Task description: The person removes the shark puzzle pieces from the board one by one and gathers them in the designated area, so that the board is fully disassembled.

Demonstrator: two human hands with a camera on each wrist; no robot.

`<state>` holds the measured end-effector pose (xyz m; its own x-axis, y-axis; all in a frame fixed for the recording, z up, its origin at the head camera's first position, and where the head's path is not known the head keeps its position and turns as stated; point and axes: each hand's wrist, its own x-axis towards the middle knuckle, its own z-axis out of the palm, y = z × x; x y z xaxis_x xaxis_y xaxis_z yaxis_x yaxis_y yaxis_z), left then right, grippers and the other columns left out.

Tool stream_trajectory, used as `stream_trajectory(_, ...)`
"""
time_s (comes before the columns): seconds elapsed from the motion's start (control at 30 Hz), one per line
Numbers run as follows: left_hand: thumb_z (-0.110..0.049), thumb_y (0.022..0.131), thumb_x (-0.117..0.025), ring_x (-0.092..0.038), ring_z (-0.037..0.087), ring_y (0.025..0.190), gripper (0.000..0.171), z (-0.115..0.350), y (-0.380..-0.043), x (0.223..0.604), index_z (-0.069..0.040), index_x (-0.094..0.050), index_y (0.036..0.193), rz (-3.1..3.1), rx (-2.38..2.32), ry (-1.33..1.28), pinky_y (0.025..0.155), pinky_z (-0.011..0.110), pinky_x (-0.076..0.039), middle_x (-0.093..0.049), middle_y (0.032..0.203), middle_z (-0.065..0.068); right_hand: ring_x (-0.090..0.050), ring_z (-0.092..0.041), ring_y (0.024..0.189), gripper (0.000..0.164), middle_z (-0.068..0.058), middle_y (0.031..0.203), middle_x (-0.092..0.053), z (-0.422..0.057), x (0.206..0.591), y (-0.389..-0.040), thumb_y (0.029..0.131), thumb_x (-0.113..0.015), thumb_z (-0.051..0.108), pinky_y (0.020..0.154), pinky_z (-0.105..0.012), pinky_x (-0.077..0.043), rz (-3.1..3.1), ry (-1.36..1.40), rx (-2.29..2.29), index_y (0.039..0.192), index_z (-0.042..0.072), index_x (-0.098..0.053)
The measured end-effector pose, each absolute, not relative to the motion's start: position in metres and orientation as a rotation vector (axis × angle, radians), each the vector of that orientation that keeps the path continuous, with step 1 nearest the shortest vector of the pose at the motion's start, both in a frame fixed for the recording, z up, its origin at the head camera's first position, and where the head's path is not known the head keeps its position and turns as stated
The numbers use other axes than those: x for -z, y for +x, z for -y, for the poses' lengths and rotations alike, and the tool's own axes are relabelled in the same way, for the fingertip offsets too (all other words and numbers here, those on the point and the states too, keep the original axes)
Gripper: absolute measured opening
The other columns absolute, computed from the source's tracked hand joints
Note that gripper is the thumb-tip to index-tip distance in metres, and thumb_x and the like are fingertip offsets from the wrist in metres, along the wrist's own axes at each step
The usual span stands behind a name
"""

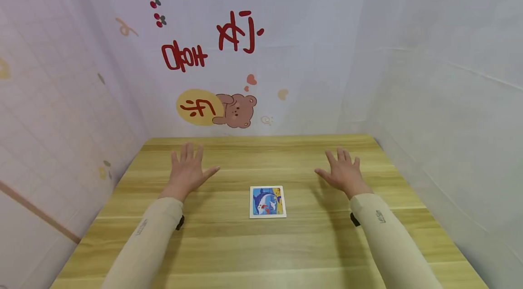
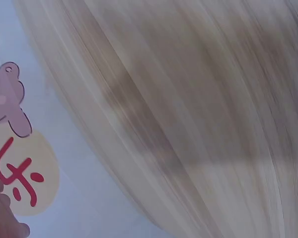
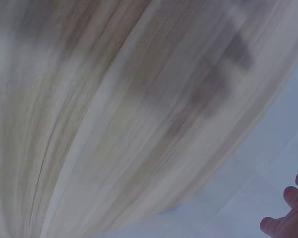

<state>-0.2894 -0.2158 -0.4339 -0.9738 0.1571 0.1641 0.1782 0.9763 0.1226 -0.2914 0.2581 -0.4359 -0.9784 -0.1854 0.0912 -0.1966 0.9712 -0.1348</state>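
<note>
A square picture puzzle (image 1: 267, 202) with a white border lies flat on the wooden table, showing a blue shark or whale scene. To its left is my left hand (image 1: 187, 172), palm down over the table with fingers spread and nothing held. On the other side, my right hand (image 1: 343, 173) is likewise spread, thumb pointing inward, holding nothing. Both hands are apart from the puzzle. Only fingertips of the left hand (image 2: 5, 213) enter the left wrist view at its lower left corner; those of the right hand (image 3: 290, 213) show at lower right in the right wrist view.
The wood-grain table (image 1: 261, 252) reaches back to a white curtain (image 1: 310, 75) printed with a bear, hearts and red characters. Pale hangings also border it on the left (image 1: 49, 121) and right. Dark bands sit at both wrists beneath light sleeves.
</note>
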Motion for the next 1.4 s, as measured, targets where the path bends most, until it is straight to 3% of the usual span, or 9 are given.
stream_trajectory(0.33,-0.068,0.094,-0.048,-0.011,0.046,0.146,0.092,0.179,-0.292,0.430,-0.002,-0.028,0.154,2.945,0.288,-0.282,0.112,0.069,-0.005,-0.019,0.157,0.031,-0.020,-0.054,0.140,0.073,-0.036,0.153,-0.021,-0.241,0.427,-0.293,0.100,-0.056,0.044,0.106,-0.073,-0.014,3.028,0.273,-0.332,0.154,0.003,-0.029)
stream_trajectory(0.57,-0.065,0.093,-0.052,-0.019,0.042,0.146,0.087,0.150,-0.296,0.437,-0.006,-0.033,0.154,2.931,0.362,-0.310,0.114,0.063,-0.010,-0.029,0.156,0.025,-0.033,-0.057,0.133,0.069,-0.038,0.148,-0.029,-0.226,0.425,-0.290,0.101,-0.056,0.036,0.102,-0.069,-0.030,3.010,0.249,-0.426,0.153,-0.001,-0.030)
stream_trajectory(0.8,-0.058,0.093,-0.060,-0.029,0.039,0.143,0.079,0.117,-0.292,0.447,-0.006,-0.042,0.149,2.898,0.534,-0.358,0.115,0.061,-0.016,-0.038,0.152,0.022,-0.042,-0.051,0.129,0.063,-0.036,0.145,-0.037,-0.203,0.440,-0.290,0.103,-0.055,0.029,0.102,-0.063,-0.037,3.021,0.176,-0.757,0.152,-0.002,-0.031)
stream_trajectory(1.0,-0.048,0.092,-0.068,-0.041,0.036,0.137,0.068,0.088,-0.282,0.457,-0.007,-0.052,0.143,2.852,0.744,-0.336,0.113,0.055,-0.026,-0.048,0.146,0.018,-0.054,-0.044,0.120,0.056,-0.028,0.133,-0.056,-0.183,0.453,-0.285,0.101,-0.058,0.024,0.097,-0.057,-0.044,2.986,0.108,-1.000,0.148,0.000,-0.040)
stream_trajectory(1.4,-0.035,0.090,-0.074,-0.052,0.036,0.125,0.045,0.052,-0.260,0.490,-0.009,-0.068,0.126,2.867,0.980,-0.307,0.104,0.055,-0.038,-0.059,0.133,0.015,-0.063,-0.035,0.106,0.034,-0.019,0.116,-0.067,-0.150,0.478,-0.275,0.098,-0.063,0.017,0.089,-0.049,-0.051,2.980,0.084,-1.212,0.127,0.001,-0.064)
